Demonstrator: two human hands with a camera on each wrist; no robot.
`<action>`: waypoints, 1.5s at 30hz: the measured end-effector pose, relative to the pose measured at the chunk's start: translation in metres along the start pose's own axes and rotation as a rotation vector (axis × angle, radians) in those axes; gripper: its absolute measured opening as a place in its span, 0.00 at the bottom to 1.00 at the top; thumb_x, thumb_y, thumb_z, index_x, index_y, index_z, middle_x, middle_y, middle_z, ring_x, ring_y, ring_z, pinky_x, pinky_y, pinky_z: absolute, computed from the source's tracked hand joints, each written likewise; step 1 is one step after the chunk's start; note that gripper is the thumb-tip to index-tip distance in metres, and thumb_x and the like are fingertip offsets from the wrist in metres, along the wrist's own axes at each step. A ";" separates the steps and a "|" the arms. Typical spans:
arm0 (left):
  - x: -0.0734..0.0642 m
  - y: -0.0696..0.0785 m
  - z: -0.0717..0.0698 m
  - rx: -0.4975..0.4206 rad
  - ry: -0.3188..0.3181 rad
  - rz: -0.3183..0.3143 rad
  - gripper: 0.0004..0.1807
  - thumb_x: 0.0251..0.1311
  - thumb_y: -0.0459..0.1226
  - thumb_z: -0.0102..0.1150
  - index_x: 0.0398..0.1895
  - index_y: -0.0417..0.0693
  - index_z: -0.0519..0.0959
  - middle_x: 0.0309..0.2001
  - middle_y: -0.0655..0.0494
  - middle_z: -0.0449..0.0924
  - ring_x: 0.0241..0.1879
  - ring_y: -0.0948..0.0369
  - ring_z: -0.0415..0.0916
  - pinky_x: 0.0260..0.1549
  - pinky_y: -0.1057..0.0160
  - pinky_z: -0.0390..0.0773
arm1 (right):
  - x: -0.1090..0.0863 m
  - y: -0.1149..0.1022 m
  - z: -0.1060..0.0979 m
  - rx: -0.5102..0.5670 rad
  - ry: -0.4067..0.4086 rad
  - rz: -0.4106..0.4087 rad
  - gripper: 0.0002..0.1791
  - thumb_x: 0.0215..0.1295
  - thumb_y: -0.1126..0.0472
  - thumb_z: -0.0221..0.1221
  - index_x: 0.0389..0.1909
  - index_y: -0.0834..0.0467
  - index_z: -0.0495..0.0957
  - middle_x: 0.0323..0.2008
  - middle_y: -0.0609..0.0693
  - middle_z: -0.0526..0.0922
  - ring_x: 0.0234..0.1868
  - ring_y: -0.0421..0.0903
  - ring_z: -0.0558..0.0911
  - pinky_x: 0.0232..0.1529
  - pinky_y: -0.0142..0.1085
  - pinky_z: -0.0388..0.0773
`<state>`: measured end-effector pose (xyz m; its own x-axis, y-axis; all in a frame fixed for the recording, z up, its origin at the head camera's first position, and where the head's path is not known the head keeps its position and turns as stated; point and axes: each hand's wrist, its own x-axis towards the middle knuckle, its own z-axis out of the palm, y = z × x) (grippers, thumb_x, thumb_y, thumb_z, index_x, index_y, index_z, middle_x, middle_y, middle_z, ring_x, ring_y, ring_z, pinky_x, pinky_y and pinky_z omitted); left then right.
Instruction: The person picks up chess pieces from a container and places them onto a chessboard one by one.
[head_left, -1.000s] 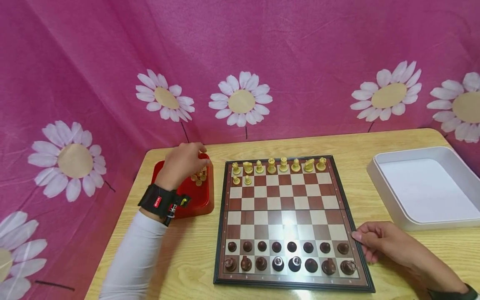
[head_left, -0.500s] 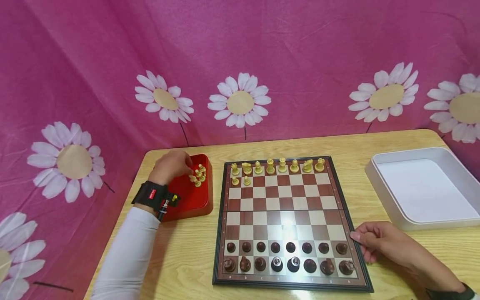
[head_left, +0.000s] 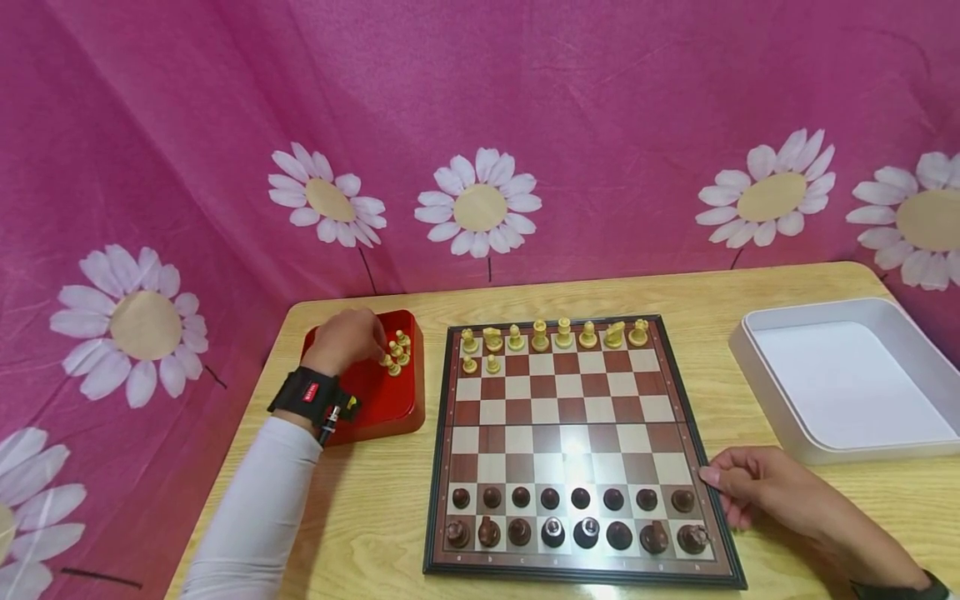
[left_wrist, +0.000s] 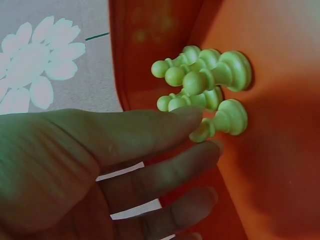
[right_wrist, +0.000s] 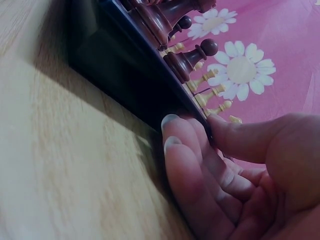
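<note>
My left hand (head_left: 345, 342) reaches into the red box (head_left: 386, 400) left of the board. In the left wrist view its thumb and index finger pinch the head of a cream pawn (left_wrist: 232, 117), whose base is near the box's floor. Several other cream pawns (left_wrist: 235, 70) stand close beside it. At the right edge of the chessboard (head_left: 493, 437), my right hand (head_left: 780, 492) grips the black rim, thumb on top and curled fingers against the side. Cream pieces (head_left: 540, 335) fill the board's far row, with two cream pawns (head_left: 492, 364) in front at the left.
Dark pieces (head_left: 552, 532) stand in two rows along the board's near side. A white tray (head_left: 780, 400) lies to the right on the wooden table (head_left: 360, 508). Behind the table hangs a pink cloth (head_left: 615, 167) with daisies.
My left hand has moved down and left within the red box, uncovering several pawns, and its fingers have closed on one. My right hand has kept its grip on the board's edge.
</note>
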<state>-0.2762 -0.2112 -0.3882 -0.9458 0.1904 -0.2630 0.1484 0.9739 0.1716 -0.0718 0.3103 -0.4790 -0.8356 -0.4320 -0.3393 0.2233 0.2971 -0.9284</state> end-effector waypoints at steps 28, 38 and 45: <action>-0.019 0.002 -0.020 0.004 0.077 -0.005 0.06 0.50 0.36 0.66 0.32 0.45 0.85 0.33 0.49 0.80 0.30 0.52 0.71 0.27 0.57 0.73 | 0.001 0.006 -0.002 0.001 -0.007 -0.015 0.15 0.73 0.60 0.49 0.39 0.71 0.72 0.23 0.55 0.79 0.22 0.47 0.80 0.24 0.42 0.80; -0.042 0.023 -0.042 -0.003 0.193 0.062 0.07 0.51 0.39 0.67 0.32 0.47 0.85 0.27 0.52 0.81 0.25 0.54 0.71 0.24 0.57 0.73 | 0.000 0.003 -0.002 -0.001 -0.008 -0.018 0.15 0.72 0.60 0.49 0.39 0.72 0.71 0.23 0.55 0.79 0.23 0.47 0.80 0.24 0.42 0.80; -0.056 0.050 -0.050 -0.014 0.213 0.141 0.08 0.54 0.37 0.62 0.36 0.45 0.84 0.28 0.52 0.81 0.27 0.55 0.72 0.27 0.58 0.74 | 0.000 0.001 -0.001 -0.007 -0.006 -0.018 0.15 0.72 0.60 0.49 0.39 0.72 0.72 0.23 0.55 0.79 0.22 0.47 0.80 0.24 0.42 0.80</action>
<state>-0.2305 -0.1791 -0.3173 -0.9557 0.2928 -0.0302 0.2807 0.9375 0.2055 -0.0717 0.3115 -0.4799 -0.8365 -0.4421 -0.3237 0.2049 0.2955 -0.9331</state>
